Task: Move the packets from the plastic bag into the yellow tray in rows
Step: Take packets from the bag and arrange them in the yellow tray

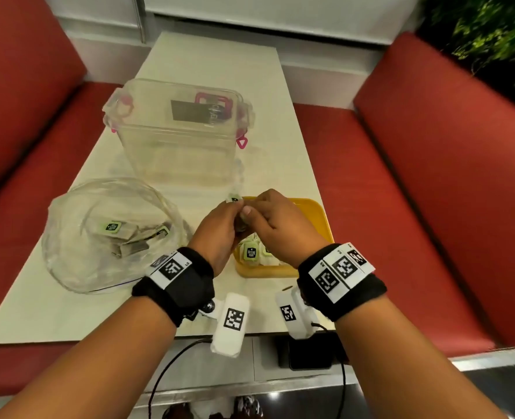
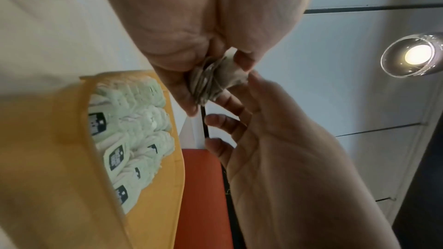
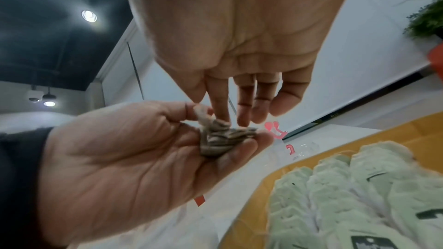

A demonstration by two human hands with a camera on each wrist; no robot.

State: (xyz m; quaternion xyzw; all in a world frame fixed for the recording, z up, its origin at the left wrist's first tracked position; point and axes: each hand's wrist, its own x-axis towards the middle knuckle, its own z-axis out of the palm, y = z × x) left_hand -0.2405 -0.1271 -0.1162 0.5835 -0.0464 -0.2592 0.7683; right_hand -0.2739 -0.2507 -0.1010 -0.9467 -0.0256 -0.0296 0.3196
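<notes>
Both hands meet above the near-left part of the yellow tray (image 1: 321,217). My left hand (image 1: 233,208) grips a small stack of grey-beige packets (image 1: 241,226) (image 2: 210,80) (image 3: 220,139), a green tag (image 1: 234,199) sticking out above its fingers. My right hand (image 1: 250,211) pinches the top packet (image 3: 201,114) of that stack between thumb and index finger. Pale green tagged packets (image 1: 251,252) (image 2: 134,130) (image 3: 335,186) lie in rows in the tray (image 2: 59,149). The clear plastic bag (image 1: 78,261) sits open at the left with more packets (image 1: 120,234) inside.
A tall clear container (image 1: 183,131) with pink latches stands on the white table (image 1: 53,313) behind the bag and tray. Red bench seats (image 1: 431,192) flank the table on both sides. Cables hang below the table's near edge.
</notes>
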